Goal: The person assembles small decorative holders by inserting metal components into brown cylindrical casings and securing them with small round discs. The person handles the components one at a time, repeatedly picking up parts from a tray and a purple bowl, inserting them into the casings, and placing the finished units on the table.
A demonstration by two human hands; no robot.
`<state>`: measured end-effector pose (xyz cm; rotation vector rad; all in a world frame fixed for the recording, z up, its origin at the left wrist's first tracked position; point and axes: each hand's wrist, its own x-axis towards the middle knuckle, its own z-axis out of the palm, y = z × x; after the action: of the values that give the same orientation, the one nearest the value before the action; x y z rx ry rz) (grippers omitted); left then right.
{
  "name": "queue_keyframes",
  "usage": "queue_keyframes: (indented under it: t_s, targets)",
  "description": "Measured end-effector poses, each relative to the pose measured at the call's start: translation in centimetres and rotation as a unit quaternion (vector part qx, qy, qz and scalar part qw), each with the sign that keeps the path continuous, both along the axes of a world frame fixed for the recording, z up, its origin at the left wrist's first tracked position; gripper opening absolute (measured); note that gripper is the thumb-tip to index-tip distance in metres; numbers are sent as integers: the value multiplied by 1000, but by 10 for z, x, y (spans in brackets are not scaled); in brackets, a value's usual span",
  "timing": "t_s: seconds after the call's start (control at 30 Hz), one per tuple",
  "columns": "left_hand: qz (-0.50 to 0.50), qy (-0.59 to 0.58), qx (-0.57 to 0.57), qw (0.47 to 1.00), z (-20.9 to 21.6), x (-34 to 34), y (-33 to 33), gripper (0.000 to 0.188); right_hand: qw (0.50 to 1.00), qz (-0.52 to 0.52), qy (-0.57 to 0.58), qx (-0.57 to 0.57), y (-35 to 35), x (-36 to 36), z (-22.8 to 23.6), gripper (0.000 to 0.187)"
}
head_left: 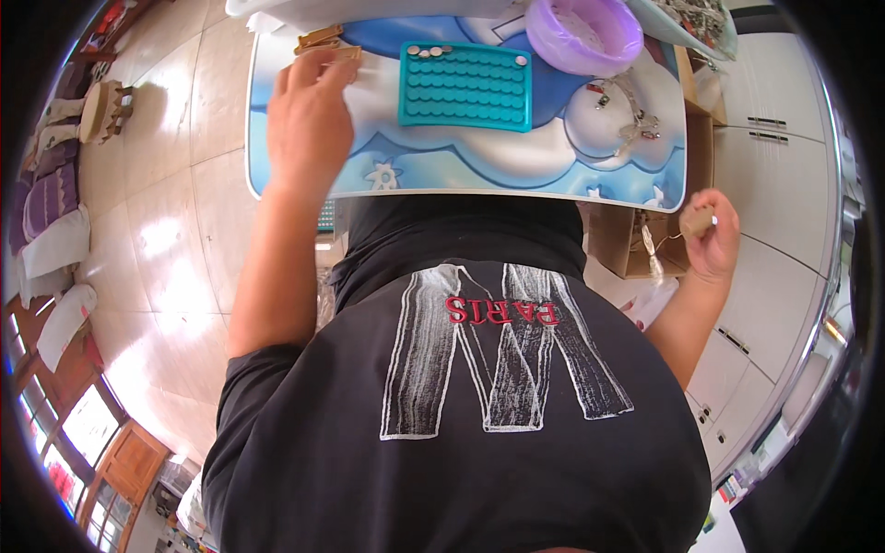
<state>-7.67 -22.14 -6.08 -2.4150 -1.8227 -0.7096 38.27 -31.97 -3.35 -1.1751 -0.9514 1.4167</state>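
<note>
My left hand (312, 118) is over the far left of the table, its fingers bent down beside some small tan pieces (319, 39). The fingertips are partly hidden, and I cannot make out what they grip. To its right lies a teal tray (466, 121) with rows of scalloped ridges. A few small round pale pieces (427, 52) sit along the tray's far edge. My right hand (719, 244) is off the table's near right corner, closed on a small brown thing (698, 221) with a white tip. A thin strand runs from beside it toward the left.
The table (369, 147) has a blue and white cloud print. A purple-lined bowl (590, 69) stands at the far right, with another container (693, 28) of tangled items beyond it. Loose trinkets (636, 129) lie near the right edge. An open cardboard box (636, 241) stands below, beside white cabinets (779, 184).
</note>
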Motion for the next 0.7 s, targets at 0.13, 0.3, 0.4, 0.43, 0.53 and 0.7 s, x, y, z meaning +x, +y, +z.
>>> queue_keyframes:
  t_s: [0.13,0.3,0.4,0.43,0.53,0.7]
  targets:
    - [-7,34,-9,999,-10,-7,12,21,962,-143,-187,-142,-40,66,-6,30]
    - [18,67,-7,998,-13,-6,21,17,861,-206,-342,-315,-58,93,-64,25]
    - [36,39,11,999,-13,-4,21,15,860,-221,-391,-242,-41,75,-69,21]
    - [40,10,22,999,-9,-1,21,15,873,-227,-388,-189,-33,67,-71,21]
    - [55,-310,-42,948,-8,1,15,17,898,-224,-376,-48,5,32,-60,21]
    - [-27,-756,-214,618,11,2,4,31,824,-120,-553,25,50,-30,-46,22]
